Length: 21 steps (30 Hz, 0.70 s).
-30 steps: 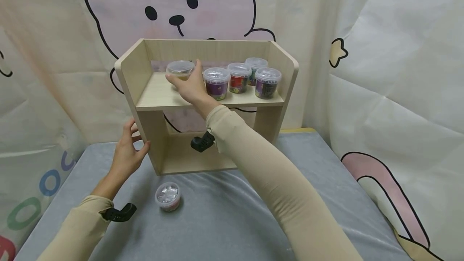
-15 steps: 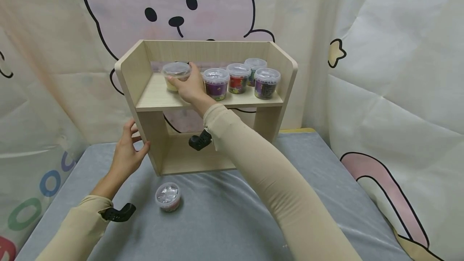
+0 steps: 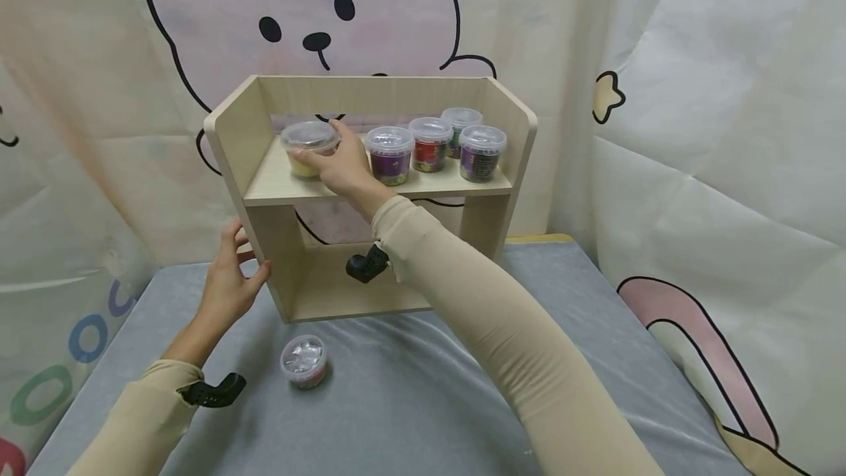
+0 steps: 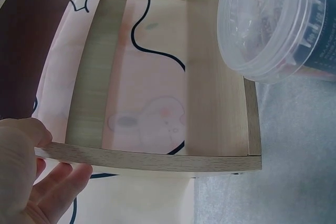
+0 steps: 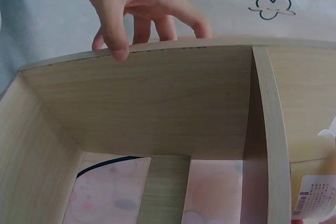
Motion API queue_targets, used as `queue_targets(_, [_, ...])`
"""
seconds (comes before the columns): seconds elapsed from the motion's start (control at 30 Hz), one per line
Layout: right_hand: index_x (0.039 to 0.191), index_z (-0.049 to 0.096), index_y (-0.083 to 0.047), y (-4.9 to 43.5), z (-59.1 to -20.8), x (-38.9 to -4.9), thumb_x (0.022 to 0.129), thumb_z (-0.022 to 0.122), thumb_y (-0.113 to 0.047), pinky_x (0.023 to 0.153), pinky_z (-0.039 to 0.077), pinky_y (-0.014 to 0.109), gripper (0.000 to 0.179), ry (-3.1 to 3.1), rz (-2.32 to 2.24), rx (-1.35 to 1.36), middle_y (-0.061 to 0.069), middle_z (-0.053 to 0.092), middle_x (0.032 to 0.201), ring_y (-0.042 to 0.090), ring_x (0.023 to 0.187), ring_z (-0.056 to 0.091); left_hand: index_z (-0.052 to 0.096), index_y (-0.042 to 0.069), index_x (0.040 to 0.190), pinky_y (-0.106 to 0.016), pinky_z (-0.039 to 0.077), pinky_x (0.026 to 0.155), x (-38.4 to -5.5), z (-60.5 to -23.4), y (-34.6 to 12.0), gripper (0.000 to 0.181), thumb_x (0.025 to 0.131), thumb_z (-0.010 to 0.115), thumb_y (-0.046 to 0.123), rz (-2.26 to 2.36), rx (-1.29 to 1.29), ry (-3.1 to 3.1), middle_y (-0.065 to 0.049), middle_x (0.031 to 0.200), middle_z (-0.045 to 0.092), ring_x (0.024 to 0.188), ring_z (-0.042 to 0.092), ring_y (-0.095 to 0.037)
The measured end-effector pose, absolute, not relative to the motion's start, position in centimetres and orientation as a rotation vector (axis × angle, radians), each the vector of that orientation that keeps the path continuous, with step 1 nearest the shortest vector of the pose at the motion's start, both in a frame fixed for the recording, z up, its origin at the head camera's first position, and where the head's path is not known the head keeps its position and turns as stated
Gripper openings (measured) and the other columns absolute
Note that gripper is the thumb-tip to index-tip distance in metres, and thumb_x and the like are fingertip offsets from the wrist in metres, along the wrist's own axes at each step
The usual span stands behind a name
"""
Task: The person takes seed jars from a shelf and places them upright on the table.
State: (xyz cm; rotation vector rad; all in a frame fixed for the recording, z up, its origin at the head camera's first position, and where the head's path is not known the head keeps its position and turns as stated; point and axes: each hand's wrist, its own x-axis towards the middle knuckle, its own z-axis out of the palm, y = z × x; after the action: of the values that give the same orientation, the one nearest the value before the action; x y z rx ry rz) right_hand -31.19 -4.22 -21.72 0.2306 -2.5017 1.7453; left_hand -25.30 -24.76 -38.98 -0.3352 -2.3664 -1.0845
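1. Apparently at the stage of placing a yellow tub (image 3: 308,138) on the upper board (image 3: 271,186) of a wooden shelf unit (image 3: 370,96), toward its left end.
2. With the right hand (image 3: 346,167), grips that tub between thumb and fingers; impossible to tell from these angles whether fully seated on the board.
3. With the left hand (image 3: 228,289), holds the unit's left side panel (image 3: 231,149), thumb at the front edge and fingers outside, presumably for steadiness.
4. Seems to call next for a flat base, then loosened fingers and a careful exit past the purple tub (image 3: 390,161), just to the right.
5. Note further right a red tub (image 3: 431,155), a dark-labelled tub (image 3: 480,161) near the front and a green-labelled tub (image 3: 461,118) behind, all under clear lids.
6. Find one small tub (image 3: 304,362) in front of the unit, untouched by either hand.
7. Look beneath for grey cloth (image 3: 396,402), lightly wrinkled, over the table.
8. Behind and to both sides, notice pale hanging sheets (image 3: 714,131) printed with cartoon shapes, including a large bear-like face (image 3: 370,6).
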Motion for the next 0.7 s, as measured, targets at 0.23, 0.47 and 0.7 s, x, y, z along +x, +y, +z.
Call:
queue_targets(0.23, [0.156,0.039,-0.018,-4.6,-21.7,-30.0,0.086,0.081,-0.027,0.111,0.046,0.027,0.082,-2.468,1.800,0.366,0.008,0.051,0.152,0.020,0.137,0.053,0.023,0.019,0.156,-0.008,0.045,0.060,-25.1,-39.0,-24.9,0.088,0.086,0.068,-0.007,-1.081,-0.326,-2.367,-0.030,0.133,0.056,0.103,0.067,-0.055])
queue_targets(0.47, [0.155,0.039,-0.014,-4.5,-21.5,-28.6,0.086,0.082,-0.023,0.100,0.051,0.021,0.082,-2.445,1.848,0.512,0.006,0.054,0.149,0.018,0.132,0.056,0.023,0.019,0.156,-0.015,0.050,0.060,-25.4,-39.3,-24.9,0.087,0.086,0.069,-0.007,-1.065,-0.344,-2.361,-0.031,0.133,0.056,0.103,0.067,-0.055])
queue_targets(0.7, [0.153,0.042,-0.017,-3.6,-21.4,-27.0,0.087,0.081,-0.019,0.094,0.053,0.020,0.077,-2.430,1.888,0.645,0.004,0.055,0.144,0.019,0.129,0.057,0.024,0.017,0.156,-0.034,0.060,0.060,-25.4,-39.3,-24.8,0.087,0.085,0.068,-0.008,-1.054,-0.357,-2.343,-0.031,0.131,0.057,0.101,0.067,-0.055])
